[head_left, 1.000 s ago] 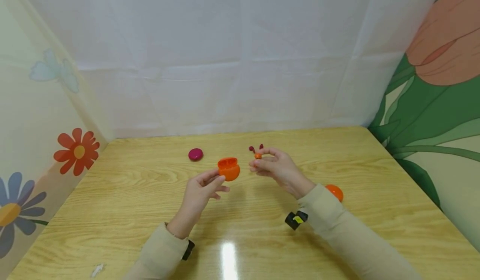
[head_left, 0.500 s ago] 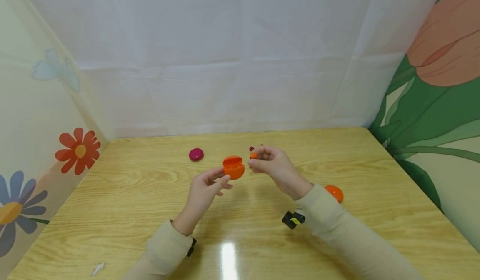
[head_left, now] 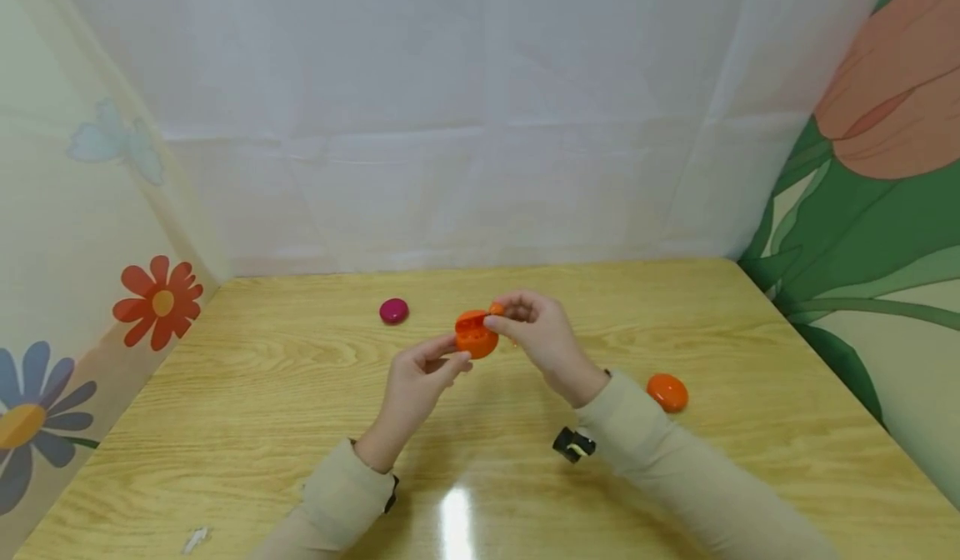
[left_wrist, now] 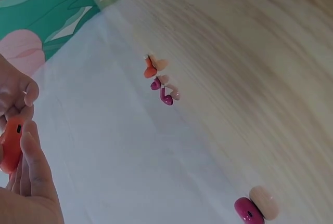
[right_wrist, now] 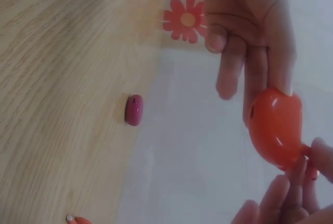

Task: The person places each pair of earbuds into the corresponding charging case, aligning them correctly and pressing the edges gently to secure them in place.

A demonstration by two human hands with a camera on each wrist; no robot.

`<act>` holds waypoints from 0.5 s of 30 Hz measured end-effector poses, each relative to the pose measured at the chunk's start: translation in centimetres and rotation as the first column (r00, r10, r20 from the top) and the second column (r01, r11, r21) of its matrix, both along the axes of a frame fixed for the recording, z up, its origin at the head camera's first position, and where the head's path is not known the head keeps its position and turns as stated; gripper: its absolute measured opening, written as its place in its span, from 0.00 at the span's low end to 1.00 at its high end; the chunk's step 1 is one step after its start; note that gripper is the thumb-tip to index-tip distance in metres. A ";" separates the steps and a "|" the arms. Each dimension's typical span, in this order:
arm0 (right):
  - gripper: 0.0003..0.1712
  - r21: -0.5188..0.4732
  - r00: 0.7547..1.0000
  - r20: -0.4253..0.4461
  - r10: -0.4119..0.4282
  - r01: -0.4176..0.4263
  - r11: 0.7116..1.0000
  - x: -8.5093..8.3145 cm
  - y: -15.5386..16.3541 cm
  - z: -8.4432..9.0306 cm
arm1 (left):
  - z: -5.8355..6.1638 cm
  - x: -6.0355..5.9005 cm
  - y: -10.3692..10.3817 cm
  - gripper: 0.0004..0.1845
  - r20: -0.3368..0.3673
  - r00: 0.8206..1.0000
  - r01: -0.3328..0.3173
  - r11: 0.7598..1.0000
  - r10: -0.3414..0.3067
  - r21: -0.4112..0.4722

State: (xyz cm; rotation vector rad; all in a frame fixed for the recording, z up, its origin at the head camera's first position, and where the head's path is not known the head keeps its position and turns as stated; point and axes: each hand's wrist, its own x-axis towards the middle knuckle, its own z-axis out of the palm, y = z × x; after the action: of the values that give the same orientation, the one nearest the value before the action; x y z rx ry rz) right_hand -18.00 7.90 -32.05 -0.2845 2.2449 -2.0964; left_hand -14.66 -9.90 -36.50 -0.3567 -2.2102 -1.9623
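My left hand (head_left: 420,379) grips an orange earbud case (head_left: 480,347) at its side, the lid raised and the inside facing my head. My right hand (head_left: 551,343) pinches an orange earbud (head_left: 497,308) at the case's upper right edge; whether the bud touches the lid is unclear. In the right wrist view, the right fingertips (right_wrist: 296,182) are against the lower end of the case (right_wrist: 278,128). Another orange earbud (left_wrist: 150,71) and two magenta earbuds (left_wrist: 166,98) lie on the table in the left wrist view; my right hand mostly hides them from the head view.
A closed magenta case (head_left: 393,311) lies on the wooden table (head_left: 262,410) to the left. A second orange case (head_left: 667,392) lies beside my right forearm. A white curtain (head_left: 465,127) hangs behind the table. A black wrist device (head_left: 574,444) sticks out below the right sleeve.
The left hand has brought the orange case rightward and tilted it. The right hand has carried the orange earbud leftward to the case, and the second orange case is now fully uncovered.
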 end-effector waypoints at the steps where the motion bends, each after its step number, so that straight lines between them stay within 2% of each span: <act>1: 0.13 -0.005 1.000 -0.010 0.000 0.000 1.000 0.0 -0.1 -0.1 | -0.1 0.0 0.1 0.16 -0.011 1.000 0.000 1.000 0.000 0.007; 4: 0.11 -0.014 0.999 -0.036 -0.005 0.004 1.000 0.1 -0.2 -0.3 | -0.3 -0.2 0.2 0.16 -0.046 0.999 0.003 1.000 -0.002 0.022; 8: 0.09 0.022 0.996 -0.091 -0.009 0.011 1.000 0.2 -0.3 -0.5 | -0.4 -0.3 0.3 0.16 -0.078 0.997 0.002 1.000 0.001 0.029; 15: 0.10 0.109 0.984 -0.176 -0.016 0.036 0.993 0.5 -0.5 -0.3 | -0.2 -0.3 0.2 0.17 -0.047 0.999 -0.016 0.999 0.018 0.039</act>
State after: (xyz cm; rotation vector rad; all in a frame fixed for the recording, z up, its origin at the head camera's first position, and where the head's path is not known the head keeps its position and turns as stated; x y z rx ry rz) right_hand -17.53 7.43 -32.38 -0.4521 2.4659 -2.0211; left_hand -14.98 -9.68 -36.70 -0.3739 -2.1370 -1.9637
